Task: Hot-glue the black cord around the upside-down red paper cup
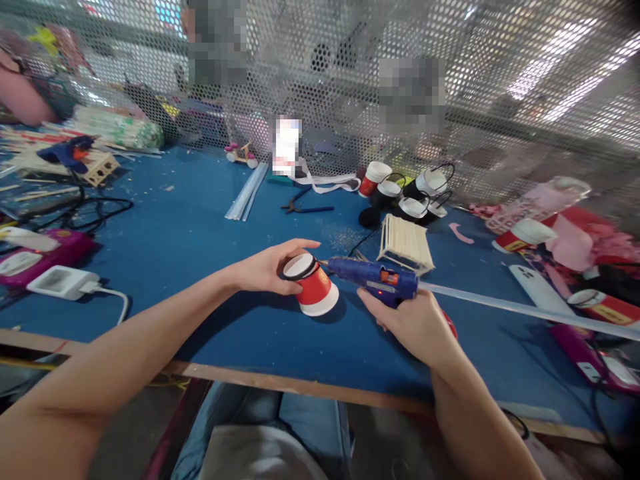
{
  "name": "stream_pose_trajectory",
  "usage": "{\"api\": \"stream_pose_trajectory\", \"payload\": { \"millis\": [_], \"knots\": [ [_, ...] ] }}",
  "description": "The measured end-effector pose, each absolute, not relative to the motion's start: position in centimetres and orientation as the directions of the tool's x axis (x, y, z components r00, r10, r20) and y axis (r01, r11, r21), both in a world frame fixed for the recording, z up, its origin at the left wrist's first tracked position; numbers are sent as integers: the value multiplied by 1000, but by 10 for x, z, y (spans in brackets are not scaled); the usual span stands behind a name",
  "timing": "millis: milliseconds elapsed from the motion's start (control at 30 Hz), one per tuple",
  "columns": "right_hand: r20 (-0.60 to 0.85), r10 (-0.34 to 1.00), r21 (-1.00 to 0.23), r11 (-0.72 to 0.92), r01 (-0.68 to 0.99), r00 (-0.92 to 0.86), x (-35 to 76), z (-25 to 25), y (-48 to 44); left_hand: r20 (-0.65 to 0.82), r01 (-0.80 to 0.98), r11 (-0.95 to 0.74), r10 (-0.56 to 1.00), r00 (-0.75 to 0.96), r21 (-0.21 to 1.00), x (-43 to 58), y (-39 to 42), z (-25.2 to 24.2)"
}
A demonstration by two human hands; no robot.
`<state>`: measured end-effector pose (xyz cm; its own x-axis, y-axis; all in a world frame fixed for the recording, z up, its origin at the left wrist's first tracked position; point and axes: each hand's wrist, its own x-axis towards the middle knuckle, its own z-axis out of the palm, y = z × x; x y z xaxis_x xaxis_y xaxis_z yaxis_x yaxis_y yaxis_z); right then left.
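Observation:
My left hand (270, 268) grips a red and white paper cup (319, 293) near its narrow end, which faces up. The cup stands on the blue tabletop with its wide white end down. A black band runs round the narrow end. In my right hand (413, 323) is a blue glue gun (373, 275), its nozzle pointing left at the cup's banded edge. Whether the nozzle touches the cup, I cannot tell. A long clear glue stick (500, 303) sticks out of the gun's back end toward the right.
Behind the gun stands a small wooden-stick frame (406, 243). Several cups with black handles (425, 183) are farther back. Pliers (307, 209) and spare glue sticks (249, 192) lie mid-table. Power strips (595, 360) sit at both sides. A perforated metal screen (330, 87) closes off the back.

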<state>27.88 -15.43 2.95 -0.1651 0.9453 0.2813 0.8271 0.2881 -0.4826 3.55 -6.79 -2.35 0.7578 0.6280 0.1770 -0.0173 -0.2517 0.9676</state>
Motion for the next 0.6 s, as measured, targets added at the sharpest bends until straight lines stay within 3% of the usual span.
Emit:
{"api": "stream_pose_trajectory", "payload": {
  "millis": [333, 600],
  "knots": [
    [308, 890, -403, 442, 801, -336, 291, 28, -159, 196, -71, -221, 621, 759, 973, 35, -67, -25],
    [283, 927, -468, 358, 808, -247, 283, 32, -156, 175, -53, -208, 626, 760, 977, 35, -68, -26]
  ]
}}
